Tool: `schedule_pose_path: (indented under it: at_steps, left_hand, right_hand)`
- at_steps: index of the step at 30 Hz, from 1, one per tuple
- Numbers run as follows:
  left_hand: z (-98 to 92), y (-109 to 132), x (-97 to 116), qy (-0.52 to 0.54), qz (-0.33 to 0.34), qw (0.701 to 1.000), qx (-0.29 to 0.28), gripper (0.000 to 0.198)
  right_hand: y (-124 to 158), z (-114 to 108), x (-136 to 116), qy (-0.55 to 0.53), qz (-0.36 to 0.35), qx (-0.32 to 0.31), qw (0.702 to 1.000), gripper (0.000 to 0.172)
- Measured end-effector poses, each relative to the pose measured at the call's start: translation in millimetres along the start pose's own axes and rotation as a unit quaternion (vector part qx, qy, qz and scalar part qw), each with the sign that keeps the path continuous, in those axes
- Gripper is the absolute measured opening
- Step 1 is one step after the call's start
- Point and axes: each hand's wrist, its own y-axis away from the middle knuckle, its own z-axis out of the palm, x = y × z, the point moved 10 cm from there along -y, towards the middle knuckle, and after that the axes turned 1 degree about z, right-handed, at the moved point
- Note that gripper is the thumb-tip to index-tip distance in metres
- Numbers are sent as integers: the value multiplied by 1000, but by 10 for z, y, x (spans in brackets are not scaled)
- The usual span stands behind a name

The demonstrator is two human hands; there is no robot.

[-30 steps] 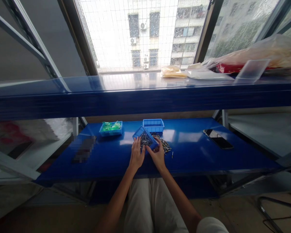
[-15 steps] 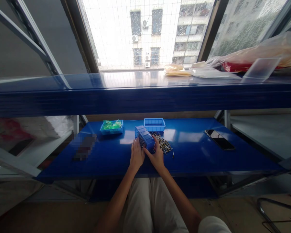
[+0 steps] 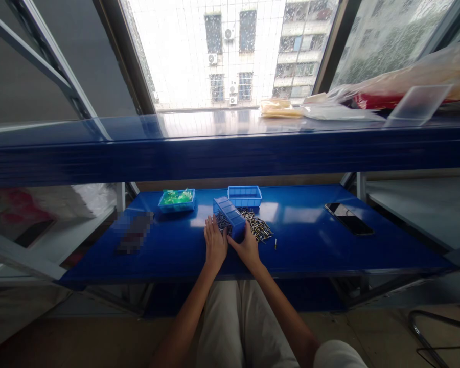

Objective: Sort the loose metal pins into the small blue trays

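A small blue plastic bin (image 3: 230, 217) stands tipped on its side on the blue shelf (image 3: 310, 240), its open face turned left. Small metal pins (image 3: 257, 226) lie heaped beside it on the right, and more spill at its left opening. My right hand (image 3: 247, 247) grips the near end of the bin. My left hand (image 3: 214, 244) lies with fingers stretched against the bin's open side and the pins there.
An empty blue bin (image 3: 244, 196) sits behind the pile, and a blue bin of green parts (image 3: 176, 199) stands to the left. A phone (image 3: 348, 218) lies at the right, a dark blurred object (image 3: 132, 233) at the left. An upper shelf (image 3: 230, 148) overhangs, holding plastic bags (image 3: 387, 87).
The bin, held tilted with pins inside a second ago, has been turned over onto its side, and pins have spilled out onto the shelf. Both hands stayed on it.
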Motion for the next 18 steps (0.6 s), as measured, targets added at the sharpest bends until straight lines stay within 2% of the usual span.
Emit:
schedule_pose_path:
  at_steps: [5,14,18]
  left_hand:
    - [109,15,-8,-19,14,999,-46,49]
    - [91,13,27,-38,15,998,-55,53]
    - [107,21,77,-39,41,996,-67,49]
  right_hand:
    - [-7,18,28,-24,-15,1,1000,74]
    - [-21,29,-9,-68,-44,-2,997,74]
    - [-15,32,-75,-83,-69,-12,994,71]
